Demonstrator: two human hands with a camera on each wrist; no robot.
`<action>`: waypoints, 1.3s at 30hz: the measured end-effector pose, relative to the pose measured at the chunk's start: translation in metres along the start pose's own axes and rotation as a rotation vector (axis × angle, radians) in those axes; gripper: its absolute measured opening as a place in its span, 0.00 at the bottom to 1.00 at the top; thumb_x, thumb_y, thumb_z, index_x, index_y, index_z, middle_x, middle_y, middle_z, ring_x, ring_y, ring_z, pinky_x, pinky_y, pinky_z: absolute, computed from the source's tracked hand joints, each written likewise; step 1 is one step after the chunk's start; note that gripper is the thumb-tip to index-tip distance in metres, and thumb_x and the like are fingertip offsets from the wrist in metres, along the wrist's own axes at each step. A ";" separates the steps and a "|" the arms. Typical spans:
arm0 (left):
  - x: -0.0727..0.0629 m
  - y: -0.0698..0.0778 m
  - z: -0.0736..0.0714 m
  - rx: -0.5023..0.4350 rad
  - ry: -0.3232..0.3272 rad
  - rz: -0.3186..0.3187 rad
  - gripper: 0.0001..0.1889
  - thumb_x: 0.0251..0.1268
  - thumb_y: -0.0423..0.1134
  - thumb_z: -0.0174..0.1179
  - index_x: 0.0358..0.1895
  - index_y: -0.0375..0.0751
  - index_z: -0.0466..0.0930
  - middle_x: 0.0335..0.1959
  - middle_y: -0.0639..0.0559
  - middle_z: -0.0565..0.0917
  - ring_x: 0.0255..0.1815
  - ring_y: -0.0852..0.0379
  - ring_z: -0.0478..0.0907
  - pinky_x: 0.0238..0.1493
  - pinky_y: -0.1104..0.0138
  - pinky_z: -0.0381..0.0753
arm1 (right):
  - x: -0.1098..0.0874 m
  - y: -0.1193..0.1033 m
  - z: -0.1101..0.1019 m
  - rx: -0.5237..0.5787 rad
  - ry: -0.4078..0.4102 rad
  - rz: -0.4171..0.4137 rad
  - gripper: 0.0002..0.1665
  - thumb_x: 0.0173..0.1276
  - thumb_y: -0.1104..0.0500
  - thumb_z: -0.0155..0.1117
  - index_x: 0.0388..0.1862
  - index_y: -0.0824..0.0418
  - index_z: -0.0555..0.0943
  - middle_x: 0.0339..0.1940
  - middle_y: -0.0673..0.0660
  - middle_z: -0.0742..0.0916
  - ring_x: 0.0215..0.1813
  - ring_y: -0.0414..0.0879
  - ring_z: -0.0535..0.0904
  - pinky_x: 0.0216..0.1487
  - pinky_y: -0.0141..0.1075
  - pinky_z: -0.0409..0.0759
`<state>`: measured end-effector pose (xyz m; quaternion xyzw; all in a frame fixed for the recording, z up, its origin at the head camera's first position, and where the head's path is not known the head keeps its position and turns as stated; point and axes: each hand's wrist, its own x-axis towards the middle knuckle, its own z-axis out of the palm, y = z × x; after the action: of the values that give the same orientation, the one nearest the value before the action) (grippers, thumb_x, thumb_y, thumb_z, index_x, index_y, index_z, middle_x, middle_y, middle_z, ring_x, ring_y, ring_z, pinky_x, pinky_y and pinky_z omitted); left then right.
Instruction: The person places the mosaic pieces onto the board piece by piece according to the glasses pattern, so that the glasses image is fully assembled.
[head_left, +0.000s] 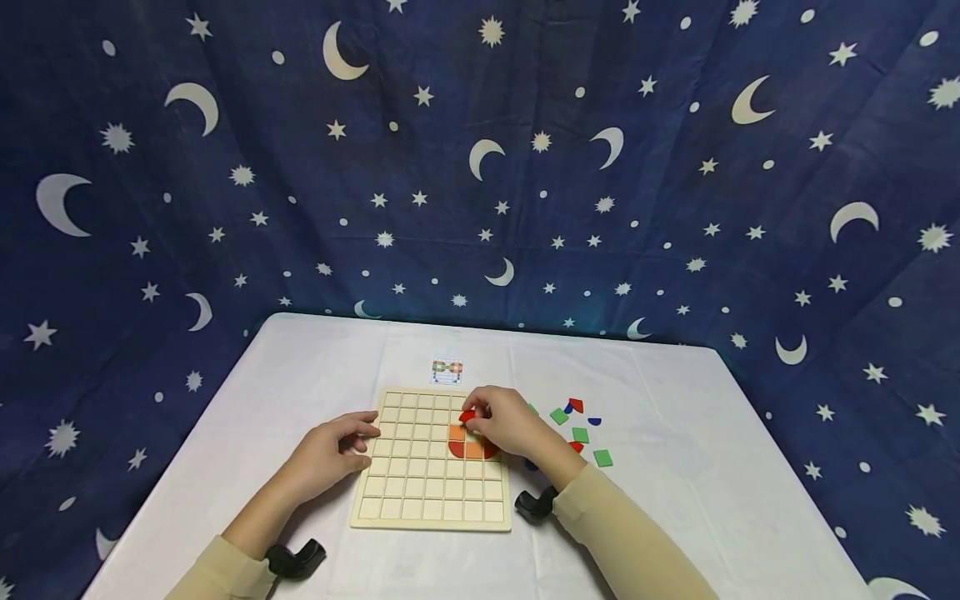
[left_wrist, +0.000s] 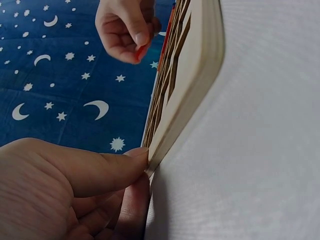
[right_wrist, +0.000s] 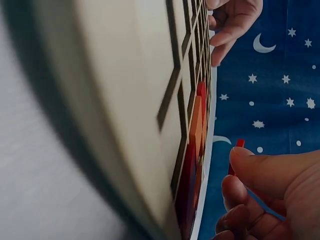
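Observation:
A pale wooden grid board [head_left: 412, 486] lies on the table. My left hand [head_left: 328, 457] is at its left side, thumb and fingers spread apart and touching the edge; the left wrist view shows the thumb [left_wrist: 112, 172] against the rim. Over the board's right part, my right hand [head_left: 512, 421] pinches a red piece [head_left: 467, 416] between thumb and forefinger. That piece [right_wrist: 240, 143] is held off the board in the right wrist view. Orange squares [head_left: 457, 432] and red rounded pieces [head_left: 456, 450] sit in cells below it, partly hidden by the hand.
Right of the board lie loose green squares [head_left: 603, 458], red pieces [head_left: 576, 405] and blue half-round pieces [head_left: 594, 422]. A small printed pattern card [head_left: 447, 372] lies beyond the board's far edge. A dark blue star-and-moon cloth [head_left: 450, 250] hangs behind the white table [head_left: 315, 367].

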<state>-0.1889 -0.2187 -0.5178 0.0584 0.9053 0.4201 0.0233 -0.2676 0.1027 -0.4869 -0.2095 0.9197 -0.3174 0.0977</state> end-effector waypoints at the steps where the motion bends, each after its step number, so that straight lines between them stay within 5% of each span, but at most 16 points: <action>1: 0.000 0.000 0.000 0.000 0.001 0.001 0.21 0.57 0.28 0.76 0.55 0.46 0.90 0.75 0.50 0.81 0.44 0.60 0.79 0.49 0.70 0.75 | 0.001 -0.001 0.001 0.000 -0.003 -0.001 0.07 0.72 0.57 0.75 0.46 0.48 0.87 0.30 0.47 0.81 0.35 0.42 0.77 0.37 0.35 0.76; 17: 0.000 0.002 -0.001 -0.008 0.000 0.012 0.21 0.57 0.27 0.76 0.54 0.46 0.90 0.76 0.49 0.80 0.43 0.60 0.79 0.48 0.70 0.76 | 0.020 -0.005 0.009 -0.053 -0.054 -0.007 0.09 0.69 0.59 0.77 0.46 0.49 0.88 0.29 0.47 0.81 0.33 0.41 0.75 0.33 0.33 0.73; 39: 0.000 -0.001 0.000 -0.011 0.008 0.024 0.21 0.55 0.27 0.76 0.53 0.46 0.90 0.74 0.49 0.81 0.43 0.60 0.79 0.47 0.70 0.75 | 0.020 -0.007 0.007 -0.025 -0.047 -0.008 0.08 0.73 0.63 0.71 0.44 0.50 0.90 0.27 0.48 0.82 0.33 0.43 0.76 0.35 0.34 0.75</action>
<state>-0.1890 -0.2193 -0.5187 0.0675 0.9023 0.4254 0.0150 -0.2806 0.0853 -0.4885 -0.2216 0.9203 -0.3012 0.1153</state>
